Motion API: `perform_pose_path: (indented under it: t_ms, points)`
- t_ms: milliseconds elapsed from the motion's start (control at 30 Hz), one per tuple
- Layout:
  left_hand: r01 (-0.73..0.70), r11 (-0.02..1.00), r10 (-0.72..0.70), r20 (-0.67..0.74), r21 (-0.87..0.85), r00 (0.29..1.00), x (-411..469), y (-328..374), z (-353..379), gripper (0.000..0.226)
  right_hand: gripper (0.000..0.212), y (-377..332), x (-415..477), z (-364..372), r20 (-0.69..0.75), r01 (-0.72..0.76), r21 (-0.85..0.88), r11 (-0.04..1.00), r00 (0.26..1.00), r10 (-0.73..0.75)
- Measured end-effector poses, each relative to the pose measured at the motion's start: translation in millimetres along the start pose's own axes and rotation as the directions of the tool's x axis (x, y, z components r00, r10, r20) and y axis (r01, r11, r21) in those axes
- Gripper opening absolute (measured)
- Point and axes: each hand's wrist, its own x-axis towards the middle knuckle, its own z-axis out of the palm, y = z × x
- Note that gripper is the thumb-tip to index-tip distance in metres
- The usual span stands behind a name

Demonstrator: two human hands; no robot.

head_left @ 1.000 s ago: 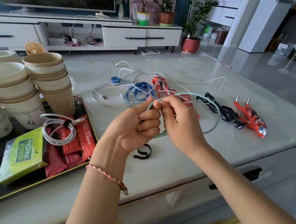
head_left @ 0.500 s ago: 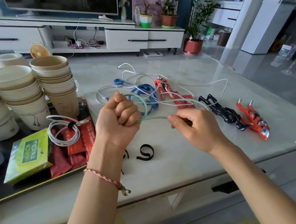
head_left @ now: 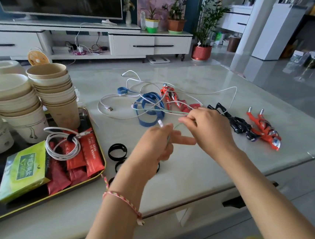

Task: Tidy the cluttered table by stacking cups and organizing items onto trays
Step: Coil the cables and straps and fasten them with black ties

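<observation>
Hands are both raised over the table [head_left: 186,170], close together but not touching. We see the left hand [head_left: 154,146] holding the green cable [head_left: 159,111] near its end: a white plug sticks up above the thumb and one finger points out toward the right, though the blur hides the exact grip. The right hand [head_left: 209,130] pinches the same cable between thumb and fingertips, just beyond the left one. From there the cable runs away from us, across the blue strap [head_left: 150,109] and into the loose white cables [head_left: 115,113] that lie tangled on the table.

Behind this tangle lies a red figure [head_left: 170,97]. To the right we find a black figure [head_left: 237,123] and, beside it, a second red one [head_left: 265,128]. Some black bands [head_left: 117,151] lie on the table just left of the left wrist.

On the left stands the tray [head_left: 102,160]. It carries the stacked cups [head_left: 55,90], a coiled white cable [head_left: 62,143] resting on red sachets [head_left: 89,155], and a green box [head_left: 24,170] at the near side.
</observation>
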Motion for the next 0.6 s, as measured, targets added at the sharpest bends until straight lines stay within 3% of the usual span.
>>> perform_pose_path:
  t_ms: [133,233,300,434,534,600]
  points:
    - [-0.013,1.0,0.014,-0.173,0.008,0.985,9.2,-7.7,3.7,0.032,0.031,-22.8,-4.7,-1.8,-0.096,-0.067,0.233,0.97,0.991,0.092]
    - [-0.115,0.988,0.081,-0.287,-0.104,0.955,15.8,-7.8,2.1,0.038,0.022,-45.4,-12.9,-3.6,-0.1,0.023,0.358,0.933,0.995,0.014]
    - [-0.161,0.961,0.078,-0.338,-0.226,0.938,17.4,-6.5,-2.4,0.041,0.022,-57.6,-20.8,-1.9,-0.067,0.151,0.317,0.936,0.988,-0.137]
    - [-0.159,0.856,0.068,-0.197,-0.492,0.978,16.2,-3.3,-9.5,0.039,0.041,-67.7,-33.4,2.2,0.047,0.329,0.17,0.929,0.939,-0.341]
    - [-0.187,0.722,0.088,-0.179,-0.667,0.98,15.8,5.1,-14.7,0.033,0.049,-63.3,-37.6,1.7,0.066,0.333,0.156,0.93,0.936,-0.347]
    - [-0.243,0.618,0.142,-0.197,-0.748,0.97,16.3,12.1,-22.8,0.034,0.036,-56.6,-40.9,3.8,0.076,0.33,0.105,0.938,0.938,-0.338]
